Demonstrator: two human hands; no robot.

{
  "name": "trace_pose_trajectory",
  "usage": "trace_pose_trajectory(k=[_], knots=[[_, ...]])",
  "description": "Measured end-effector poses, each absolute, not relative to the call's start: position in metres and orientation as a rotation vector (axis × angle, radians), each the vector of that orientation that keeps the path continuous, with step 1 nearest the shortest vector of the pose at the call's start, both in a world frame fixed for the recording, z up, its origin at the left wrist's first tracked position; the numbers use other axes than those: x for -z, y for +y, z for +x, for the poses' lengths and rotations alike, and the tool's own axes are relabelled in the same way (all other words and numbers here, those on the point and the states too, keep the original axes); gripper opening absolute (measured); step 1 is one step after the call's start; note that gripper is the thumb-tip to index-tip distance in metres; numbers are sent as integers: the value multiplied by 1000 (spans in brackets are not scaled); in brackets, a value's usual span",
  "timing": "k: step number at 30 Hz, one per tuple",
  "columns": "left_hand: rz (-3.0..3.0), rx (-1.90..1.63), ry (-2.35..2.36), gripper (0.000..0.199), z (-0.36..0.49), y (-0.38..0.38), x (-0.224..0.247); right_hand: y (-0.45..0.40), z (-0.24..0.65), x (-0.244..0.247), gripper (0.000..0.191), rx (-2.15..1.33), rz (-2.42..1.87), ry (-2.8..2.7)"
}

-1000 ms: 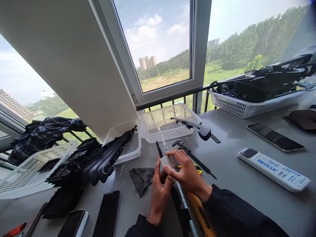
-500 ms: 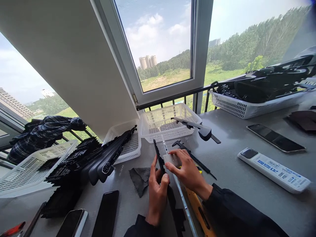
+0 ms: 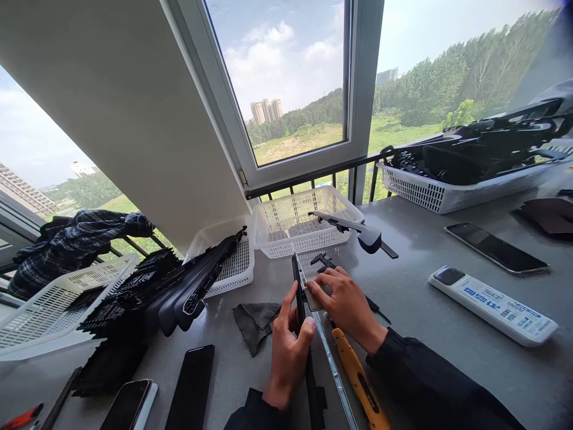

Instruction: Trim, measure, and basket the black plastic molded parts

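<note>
From where I stand, the only writing in sight is on the long white device (image 3: 495, 307) lying on the tabletop (image 3: 412, 298) to the right: blue print, several lines of it, with a dark window at one end. The letters are too small and slanted for me to read. I can't make out a brand on the dark phone (image 3: 496, 246) just beyond it, or on the black phone (image 3: 190, 388) nearer the person, over on the left.

The left hand (image 3: 290, 349) is closed around a long black strip (image 3: 311, 385), held on edge in front of the person, thumb on the near side. The right hand (image 3: 347, 301) grips a small pale plate (image 3: 315, 301) between thumb and fingers, right up by the strip; whether the two touch, I can't tell. A shiny metal rail (image 3: 332, 360) runs just to the right of the strip, and next to that lies a yellow-orange tool (image 3: 351, 358) with a dark slot in its handle.

Beyond the right hand sits a black caliper (image 3: 330, 264), partly covered by the fingers. A crumpled grey cloth (image 3: 253, 322) lies to the left of the left hand. Farther back, a grey plastic arm (image 3: 369, 237) leans over the rim of a white basket (image 3: 308, 245). To the left, black plastic parts (image 3: 179, 292) are piled across more baskets, near a plaid shirt (image 3: 76, 245) hanging on the railing.
</note>
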State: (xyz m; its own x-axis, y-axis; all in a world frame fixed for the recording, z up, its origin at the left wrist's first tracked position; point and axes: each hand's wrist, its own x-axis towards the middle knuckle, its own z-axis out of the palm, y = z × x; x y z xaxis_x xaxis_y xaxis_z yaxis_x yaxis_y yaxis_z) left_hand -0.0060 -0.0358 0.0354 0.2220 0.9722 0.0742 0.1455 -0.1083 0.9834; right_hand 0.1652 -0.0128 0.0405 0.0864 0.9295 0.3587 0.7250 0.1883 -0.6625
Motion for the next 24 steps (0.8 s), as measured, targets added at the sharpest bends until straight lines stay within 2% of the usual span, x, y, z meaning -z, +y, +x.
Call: trace_pose_trajectory(k=[8,17,24], knots=[[1455,-1094,1152,70,-5,-33,-36,-15,154,-33,34,-285,-1643,-1812],[1661,-918,1106,66,-1,-38,-33,-7,174,-35,35,-301,-1773,-1664],[1626,-989,1247,68,-5,-33,-35,-13,157,-33,33,-284,-1704,-1816]])
